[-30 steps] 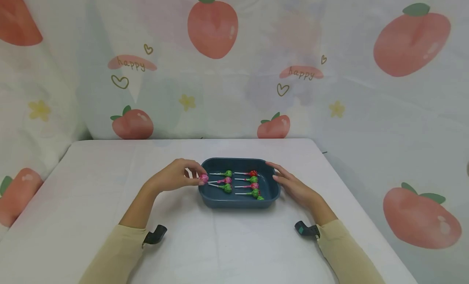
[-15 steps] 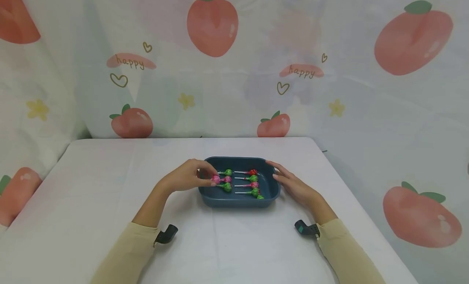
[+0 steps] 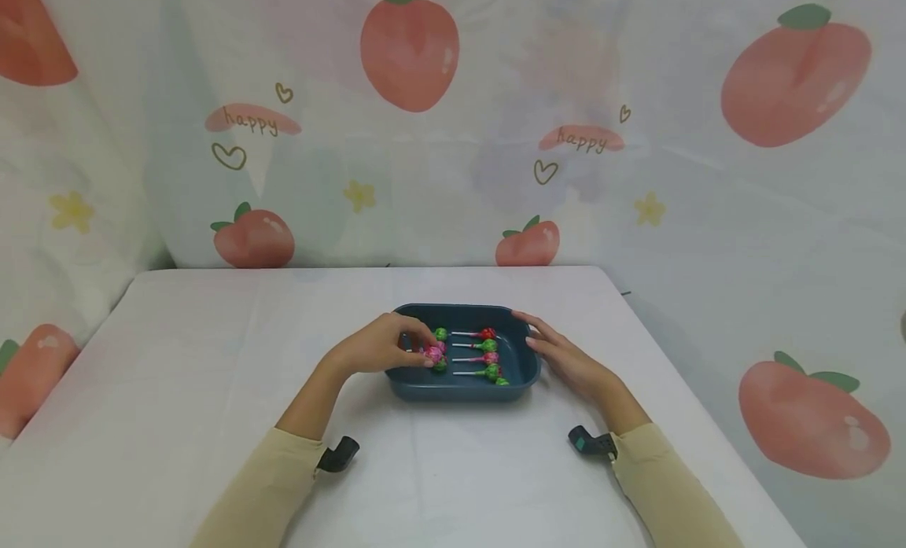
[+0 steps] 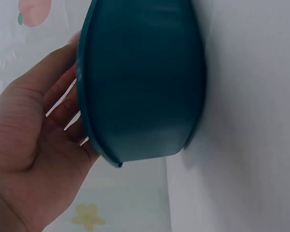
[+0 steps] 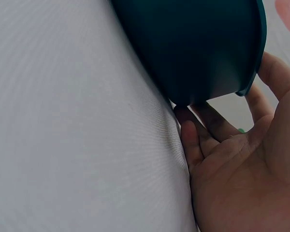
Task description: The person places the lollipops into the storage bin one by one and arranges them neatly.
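A dark teal oblong tray (image 3: 456, 393) stands on the white-covered table, holding several lollipops. My left hand (image 3: 375, 346) reaches over its left end, thumb and fingers pinching a pink lollipop (image 3: 432, 353). Under and beside that hand, the left column of lollipops is partly covered, with a green one (image 3: 441, 333) showing behind. To the right, a column has a red lollipop (image 3: 487, 333) at the back and green and pink ones in front, sticks pointing left. My right hand (image 3: 572, 361) rests against the tray's right end; in the right wrist view its fingers (image 5: 215, 123) touch the tray wall.
The white tabletop (image 3: 212, 391) extends around the tray. Behind and beside it hangs a pale backdrop (image 3: 453, 178) printed with peaches, hearts and flowers. Black wrist cameras (image 3: 340, 454) sit at both beige sleeves (image 3: 265, 493).
My left hand has moved right, from the tray's left rim to over the left column, carrying the pink lollipop. The right hand has stayed at the tray's right end.
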Motion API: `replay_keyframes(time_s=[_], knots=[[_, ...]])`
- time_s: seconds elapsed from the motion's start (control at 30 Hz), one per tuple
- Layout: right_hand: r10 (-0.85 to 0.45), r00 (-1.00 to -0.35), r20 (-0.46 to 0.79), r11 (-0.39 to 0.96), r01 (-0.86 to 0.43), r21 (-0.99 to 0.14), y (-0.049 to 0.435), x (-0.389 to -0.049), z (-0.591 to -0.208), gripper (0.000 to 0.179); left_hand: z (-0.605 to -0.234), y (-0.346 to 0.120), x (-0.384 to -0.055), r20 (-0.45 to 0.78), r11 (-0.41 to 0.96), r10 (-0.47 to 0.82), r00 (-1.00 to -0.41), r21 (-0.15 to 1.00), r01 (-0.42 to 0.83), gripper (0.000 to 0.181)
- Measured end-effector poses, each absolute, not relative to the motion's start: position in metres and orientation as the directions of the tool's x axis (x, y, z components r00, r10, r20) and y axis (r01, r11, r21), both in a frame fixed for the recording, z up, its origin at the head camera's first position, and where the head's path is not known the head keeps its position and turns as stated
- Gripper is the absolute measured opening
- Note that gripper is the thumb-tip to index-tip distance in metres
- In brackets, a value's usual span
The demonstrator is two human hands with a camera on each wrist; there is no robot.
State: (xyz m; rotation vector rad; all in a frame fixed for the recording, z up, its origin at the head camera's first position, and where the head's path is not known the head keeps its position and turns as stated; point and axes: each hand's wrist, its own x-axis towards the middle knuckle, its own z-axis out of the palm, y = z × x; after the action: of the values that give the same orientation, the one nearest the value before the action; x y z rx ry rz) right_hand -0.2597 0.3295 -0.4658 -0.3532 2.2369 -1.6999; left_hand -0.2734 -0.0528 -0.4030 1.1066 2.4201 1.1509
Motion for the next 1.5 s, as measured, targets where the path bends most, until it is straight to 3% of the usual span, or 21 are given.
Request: replay_keyframes(time_s=[0.53, 1.5], knots=[[-0.387, -0.917, -0.097, 0.265, -0.01, -0.964, 0.327, -0.258, -0.465, 0.055, -0.422, -0.042, -0.274, 0.107, 0.398, 0.756, -0.646, 0.709, 0.583, 0.019], [-0.396, -0.915, -0.075, 0.257, -0.032, -0.966, 0.329, -0.257, -0.463, 0.054, -0.424, -0.028, -0.263, 0.067, 0.609, 0.663, -0.746, 0.532, 0.589, 0.01]])
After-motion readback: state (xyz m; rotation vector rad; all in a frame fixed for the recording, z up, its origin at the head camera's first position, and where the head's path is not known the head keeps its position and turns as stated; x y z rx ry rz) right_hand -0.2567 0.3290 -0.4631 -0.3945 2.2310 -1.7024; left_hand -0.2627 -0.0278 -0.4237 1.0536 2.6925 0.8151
